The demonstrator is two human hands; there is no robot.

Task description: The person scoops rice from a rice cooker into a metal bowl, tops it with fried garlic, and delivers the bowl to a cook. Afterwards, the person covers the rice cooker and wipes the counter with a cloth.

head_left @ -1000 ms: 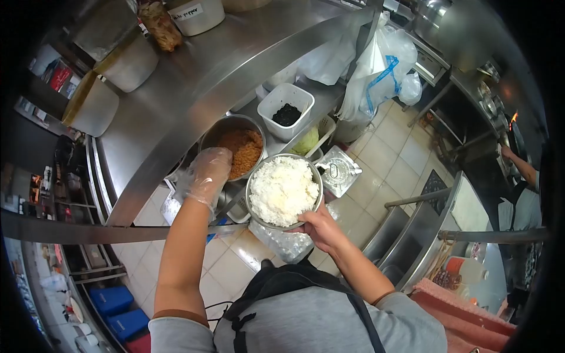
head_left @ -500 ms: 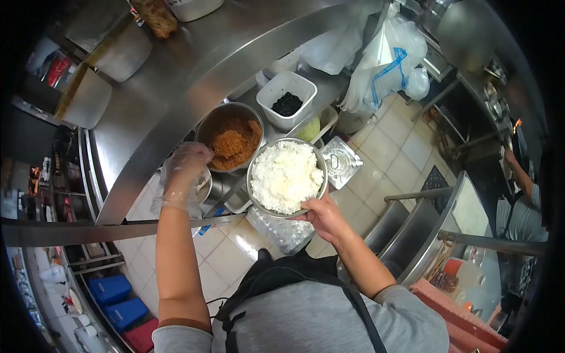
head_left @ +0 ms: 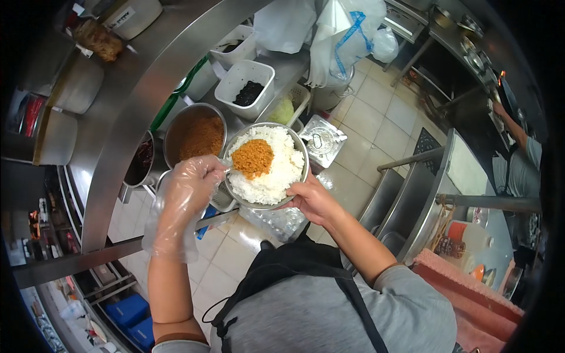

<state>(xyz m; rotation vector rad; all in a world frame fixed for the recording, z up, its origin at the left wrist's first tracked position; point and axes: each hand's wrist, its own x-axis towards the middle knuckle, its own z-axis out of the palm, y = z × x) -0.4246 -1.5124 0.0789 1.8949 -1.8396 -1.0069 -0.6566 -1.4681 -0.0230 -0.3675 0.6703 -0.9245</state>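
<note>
My right hand [head_left: 315,197] grips the near right rim of a round metal bowl [head_left: 304,176], thumb on top. White rice [head_left: 282,159] fills the bowl. My left hand [head_left: 197,179], in a clear plastic glove, is closed at the bowl's left edge on what looks like a spoon, mostly hidden by fingers and food. A round mound of orange-brown crumbly food [head_left: 252,159] lies over the rice's left side, right by those fingertips. Just beyond is a deep metal pot [head_left: 220,117] with more of this food inside.
Left of the pot stands another metal pot [head_left: 159,170] with dark red contents. A white square tub [head_left: 268,79] holds black food. Plastic bags [head_left: 347,41] hang at the back. A steel shelf edge [head_left: 159,65] curves across the left. Another person's arm [head_left: 515,123] is at the far right.
My gloved left hand has moved from the pot to the rice bowl, bringing a mound of orange-brown food over the rice. The view has shifted, and my right hand still holds the bowl.
</note>
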